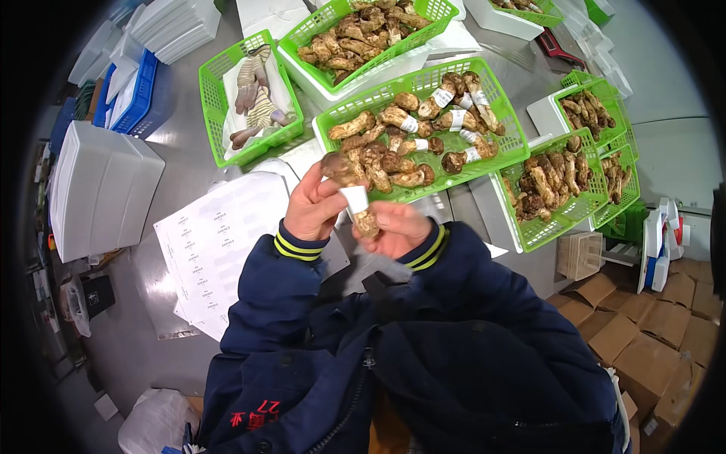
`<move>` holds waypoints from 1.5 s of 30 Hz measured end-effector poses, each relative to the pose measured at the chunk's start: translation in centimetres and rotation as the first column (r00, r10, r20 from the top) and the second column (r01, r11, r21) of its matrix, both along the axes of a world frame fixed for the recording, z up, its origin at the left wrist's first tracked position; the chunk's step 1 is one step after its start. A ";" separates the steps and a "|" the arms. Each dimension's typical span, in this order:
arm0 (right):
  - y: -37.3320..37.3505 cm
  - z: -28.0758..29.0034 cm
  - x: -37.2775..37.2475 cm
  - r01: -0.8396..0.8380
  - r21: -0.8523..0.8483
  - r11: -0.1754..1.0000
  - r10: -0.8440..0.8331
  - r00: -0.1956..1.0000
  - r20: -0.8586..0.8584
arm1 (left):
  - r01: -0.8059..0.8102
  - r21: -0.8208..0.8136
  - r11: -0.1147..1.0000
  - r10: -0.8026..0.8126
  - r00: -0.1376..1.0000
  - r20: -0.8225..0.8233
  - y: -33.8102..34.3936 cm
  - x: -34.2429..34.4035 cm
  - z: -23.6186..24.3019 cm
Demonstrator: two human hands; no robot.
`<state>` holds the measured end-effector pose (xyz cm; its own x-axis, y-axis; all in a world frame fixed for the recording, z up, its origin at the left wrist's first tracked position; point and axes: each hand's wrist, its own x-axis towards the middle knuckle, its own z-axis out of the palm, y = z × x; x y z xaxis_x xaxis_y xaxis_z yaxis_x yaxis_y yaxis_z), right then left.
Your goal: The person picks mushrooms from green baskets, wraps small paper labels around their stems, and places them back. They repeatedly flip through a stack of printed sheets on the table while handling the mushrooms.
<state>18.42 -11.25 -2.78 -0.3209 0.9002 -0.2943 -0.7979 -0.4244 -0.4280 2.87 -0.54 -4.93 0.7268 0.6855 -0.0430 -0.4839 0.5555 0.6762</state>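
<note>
Between my two hands is a brown mushroom (344, 168) with a white paper label (355, 198) around its stem. My left hand (311, 204) grips it near the cap, and the fingers of my right hand (397, 229) close on the stem's lower end. Just beyond my hands, a green basket (495, 72) holds several mushrooms, some banded with white labels and some bare. To the left of my left hand lie sheets of printed labels (219, 234), with part of the uppermost sheet's labels gone.
Another green basket of mushrooms (363, 38) stands behind. Striped gloves (253, 87) lie in a green basket (215, 106) at the left. More mushroom baskets (548, 181) sit at the right. White foam boxes (102, 189) flank the table's left side; cardboard boxes (650, 348) fill the lower right.
</note>
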 end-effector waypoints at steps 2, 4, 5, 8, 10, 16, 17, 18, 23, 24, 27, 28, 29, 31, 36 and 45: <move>0.7 0.9 2.7 0.101 0.126 0.987 -0.144 0.899 0.414 | -0.008 0.105 0.994 0.016 0.997 -0.080 0.3 0.8 0.5; 1.1 2.2 6.6 0.111 0.302 0.947 -0.321 0.390 0.863 | -0.058 0.097 0.994 0.074 0.982 -0.173 0.4 1.2 0.0; 1.2 2.9 8.7 0.046 0.332 0.942 -0.332 -0.011 0.943 | -0.086 0.099 0.991 0.103 0.977 -0.185 0.3 1.0 -0.6; 1.5 2.2 14.4 -0.184 0.398 0.899 -0.423 -0.600 0.679 | -0.040 0.118 0.992 0.069 0.965 -0.254 0.4 0.6 -1.4; 2.0 1.5 16.8 -0.260 0.348 0.901 -0.426 -0.687 0.589 | -0.045 0.069 0.997 0.061 0.967 -0.249 0.3 0.7 -2.0; 1.9 -0.6 19.7 -0.229 0.090 0.969 -0.244 -0.846 0.475 | -0.080 -0.018 0.997 0.072 0.954 -0.291 -0.5 0.9 -2.3; 1.8 -1.1 20.3 -0.210 0.095 0.973 -0.228 -0.831 0.508 | -0.084 -0.023 0.996 0.073 0.953 -0.296 -0.5 0.5 -2.7; 1.9 -0.7 19.9 -0.185 0.069 0.980 -0.194 -0.836 0.513 | -0.103 -0.017 0.995 0.092 0.942 -0.323 -0.8 -0.2 -3.1; 1.6 2.9 13.9 -0.333 0.192 0.923 -0.384 -0.761 0.523 | -0.157 -0.008 0.988 0.137 0.888 -0.439 -3.0 -5.3 -3.7; 1.6 3.7 11.6 -0.408 0.281 0.869 -0.493 -0.659 0.568 | -0.163 0.016 0.987 0.153 0.884 -0.441 -3.8 -6.1 -4.0; 1.2 2.9 4.7 -0.416 0.341 0.843 -0.487 -0.320 0.813 | -0.089 -0.031 0.996 0.062 0.872 -0.486 -4.5 -7.2 -3.2; 1.2 1.6 2.3 -0.354 0.335 0.873 -0.380 -0.062 0.923 | -0.109 -0.051 0.993 0.077 0.899 -0.430 -5.4 -7.7 -4.4; 1.6 0.8 -0.4 -0.424 0.245 0.872 -0.273 -0.005 0.962 | -0.118 -0.089 0.989 0.071 0.908 -0.413 -6.3 -8.7 -5.3; 2.3 -2.2 -4.9 -0.450 0.120 0.885 -0.002 0.253 0.967 | -0.155 -0.201 0.967 0.062 0.913 -0.402 -7.7 -10.3 -6.1; 4.0 -10.9 -12.6 -0.261 -0.239 0.935 0.333 0.417 0.845 | -0.248 -0.129 0.960 0.144 0.835 -0.531 -10.1 -16.3 -7.3; 10.1 -15.4 -17.2 0.104 -0.203 0.974 0.164 0.299 0.940 | -0.482 0.030 0.876 0.397 0.684 -0.612 -9.3 -25.1 -11.3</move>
<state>1.25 -1.14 -18.17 0.2771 0.7771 -0.5651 0.1235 -0.6121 -0.7811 -22.21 -9.79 -16.18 0.1428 0.8770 -0.4588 -0.2280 0.4803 0.8470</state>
